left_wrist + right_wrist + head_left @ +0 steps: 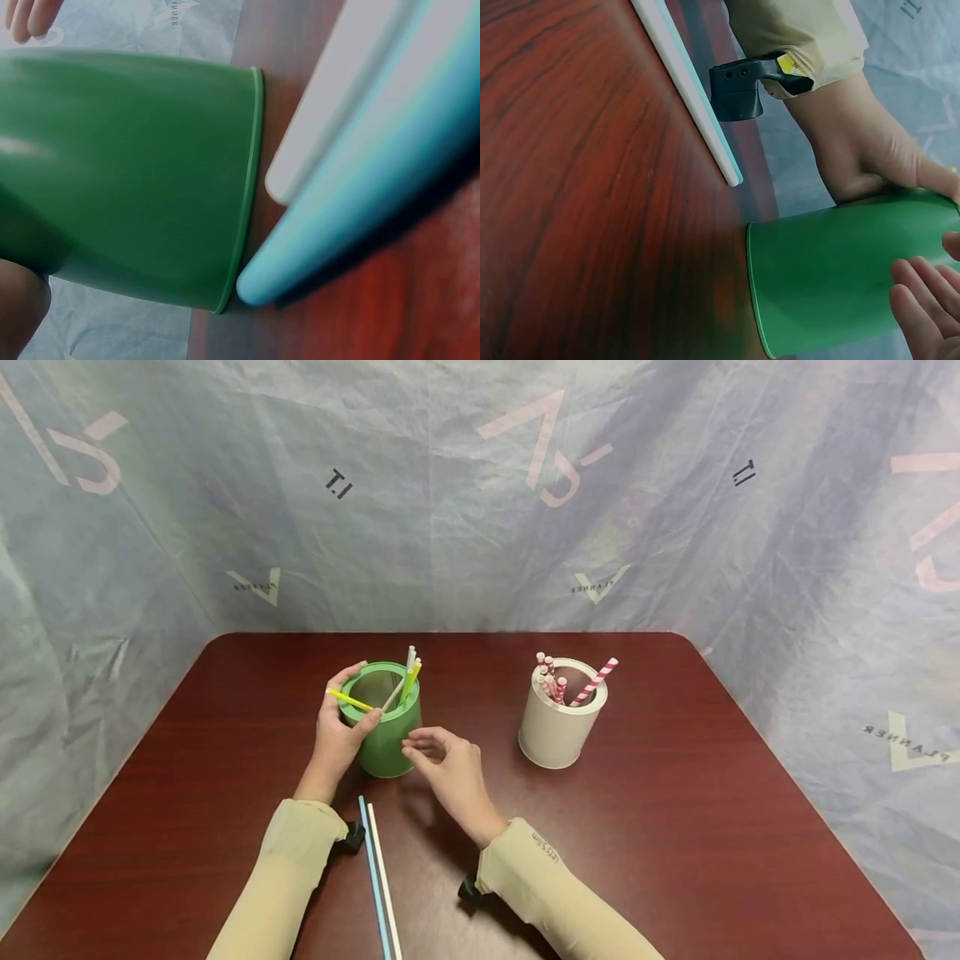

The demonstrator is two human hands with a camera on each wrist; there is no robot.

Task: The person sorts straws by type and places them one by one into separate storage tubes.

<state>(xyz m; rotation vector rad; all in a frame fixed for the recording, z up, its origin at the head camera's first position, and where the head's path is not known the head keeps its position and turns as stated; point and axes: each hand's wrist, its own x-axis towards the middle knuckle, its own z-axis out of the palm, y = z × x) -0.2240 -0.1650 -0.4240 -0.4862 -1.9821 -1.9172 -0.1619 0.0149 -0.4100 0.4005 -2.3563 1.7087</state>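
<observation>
My left hand [339,737] grips the green can [390,748] from its left side, thumb over the near rim and fingers round the far side. Inside the can, yellow and pale straws [411,680] lean to the right, while one yellow straw [349,700] slants out over the left rim. My right hand [456,777] is beside the can's right side, fingers loosely bent, with nothing held. In the right wrist view, its fingers [919,304] overlap the green wall. Nearer me lie a blue straw [372,864] and a white straw [385,881], side by side on the table.
A white can [553,737] with several red-and-white straws [597,680] stands upright to the right on the dark red wooden table [675,827]. A printed grey sheet [427,543] hangs behind the table and along its sides. A black wrist camera [736,88] sits at the left cuff.
</observation>
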